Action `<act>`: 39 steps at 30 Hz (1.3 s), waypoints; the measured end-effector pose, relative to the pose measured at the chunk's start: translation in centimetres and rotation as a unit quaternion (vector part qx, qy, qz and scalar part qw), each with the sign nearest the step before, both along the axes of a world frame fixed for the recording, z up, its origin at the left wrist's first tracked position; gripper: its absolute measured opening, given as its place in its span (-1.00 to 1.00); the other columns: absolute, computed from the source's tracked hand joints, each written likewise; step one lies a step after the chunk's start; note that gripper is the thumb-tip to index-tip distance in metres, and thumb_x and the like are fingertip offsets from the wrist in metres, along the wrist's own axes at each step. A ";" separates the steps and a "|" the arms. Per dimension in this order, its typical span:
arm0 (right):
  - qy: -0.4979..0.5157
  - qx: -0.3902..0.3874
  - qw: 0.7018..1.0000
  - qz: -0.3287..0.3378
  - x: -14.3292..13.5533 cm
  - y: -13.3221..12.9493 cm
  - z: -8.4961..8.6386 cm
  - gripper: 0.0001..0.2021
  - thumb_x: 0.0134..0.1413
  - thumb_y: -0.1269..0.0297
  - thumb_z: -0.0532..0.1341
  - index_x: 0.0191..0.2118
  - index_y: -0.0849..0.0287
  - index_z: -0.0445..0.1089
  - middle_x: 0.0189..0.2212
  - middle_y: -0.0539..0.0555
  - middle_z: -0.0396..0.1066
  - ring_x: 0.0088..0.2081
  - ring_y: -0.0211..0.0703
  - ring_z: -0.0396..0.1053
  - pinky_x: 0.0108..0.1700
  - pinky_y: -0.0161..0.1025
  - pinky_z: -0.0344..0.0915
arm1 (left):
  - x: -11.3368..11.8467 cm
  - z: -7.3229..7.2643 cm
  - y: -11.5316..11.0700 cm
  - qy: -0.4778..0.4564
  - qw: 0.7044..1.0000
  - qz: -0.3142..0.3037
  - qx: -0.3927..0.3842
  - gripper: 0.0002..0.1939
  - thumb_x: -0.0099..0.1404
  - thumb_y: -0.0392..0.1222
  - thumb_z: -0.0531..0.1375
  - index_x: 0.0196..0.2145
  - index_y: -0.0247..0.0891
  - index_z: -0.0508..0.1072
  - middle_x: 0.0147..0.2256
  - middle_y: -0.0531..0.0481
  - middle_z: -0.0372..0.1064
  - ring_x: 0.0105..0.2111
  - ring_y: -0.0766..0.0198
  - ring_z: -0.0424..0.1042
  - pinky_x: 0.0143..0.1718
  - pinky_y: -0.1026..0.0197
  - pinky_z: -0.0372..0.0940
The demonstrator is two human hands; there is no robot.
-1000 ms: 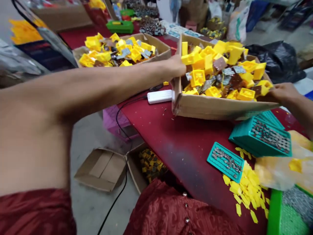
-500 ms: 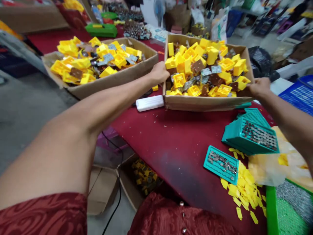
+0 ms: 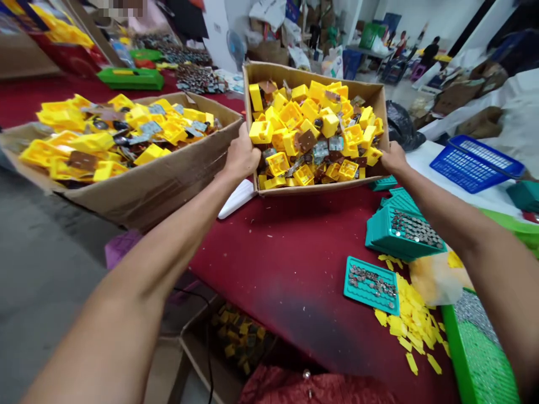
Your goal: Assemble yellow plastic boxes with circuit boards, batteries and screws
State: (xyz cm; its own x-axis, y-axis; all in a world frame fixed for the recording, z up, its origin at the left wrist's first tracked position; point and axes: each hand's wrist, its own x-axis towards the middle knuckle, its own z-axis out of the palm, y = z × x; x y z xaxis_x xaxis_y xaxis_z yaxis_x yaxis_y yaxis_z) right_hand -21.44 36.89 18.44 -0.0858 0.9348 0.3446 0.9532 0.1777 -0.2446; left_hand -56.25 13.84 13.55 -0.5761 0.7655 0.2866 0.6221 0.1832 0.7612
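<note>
Both my hands grip a cardboard box (image 3: 315,189) by its two sides, above the red table. My left hand (image 3: 242,156) is closed on its left edge, and my right hand (image 3: 394,158) is closed on its right edge. Yellow plastic casings (image 3: 292,115), brown squares and small grey circuit boards fill the box, which tilts toward me. Just left of my left hand stands a second cardboard box (image 3: 168,179) heaped with similar parts. A white block-like piece (image 3: 236,198) lies below my left hand, partly covered.
On the red table (image 3: 269,252) are a teal tray (image 3: 370,306) of coin-like metal discs, stacked teal trays (image 3: 383,233), loose yellow pieces (image 3: 410,308) and a green tray (image 3: 458,348). A blue basket (image 3: 475,163) stands at right. Another parts-filled box (image 3: 197,350) sits below the table edge.
The held box now tips further toward me, its contents facing me more. The view has turned rightward, so the boxes appear further left and more of the blue basket shows.
</note>
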 end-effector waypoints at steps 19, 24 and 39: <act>0.136 0.019 0.990 0.022 -9.2 -16.7 -4.7 0.12 0.18 -0.16 0.37 0.58 0.27 -0.22 0.51 0.53 -0.27 0.55 0.44 -0.18 0.48 0.36 0.05 | 3.0 -0.7 -2.5 0.032 0.999 0.023 0.002 -0.09 0.30 -0.25 0.13 0.55 -0.43 -0.01 0.26 -0.35 0.46 0.26 -0.26 0.46 0.30 -0.26 0.28; 0.181 -0.017 0.983 0.005 -8.5 -18.5 -5.6 0.11 0.17 -0.05 0.38 0.57 0.29 -0.27 0.47 0.55 -0.17 0.51 0.38 -0.03 0.48 0.26 0.10 | 4.4 -1.2 -3.6 0.055 0.998 0.023 0.014 -0.15 0.38 -0.32 0.09 0.55 -0.50 -0.07 0.38 -0.38 0.31 0.30 -0.23 0.41 0.33 -0.23 0.27; 0.228 -0.062 0.970 -0.065 -9.9 -19.6 -8.1 -0.15 0.25 0.15 0.26 0.56 -0.01 -0.10 0.50 0.38 -0.20 0.40 0.45 0.13 0.32 0.29 0.29 | 5.9 -3.9 -4.0 0.062 0.996 0.026 0.051 -0.21 0.41 -0.30 0.03 0.54 -0.43 -0.03 0.52 -0.27 0.05 0.46 -0.03 0.22 0.34 -0.03 0.21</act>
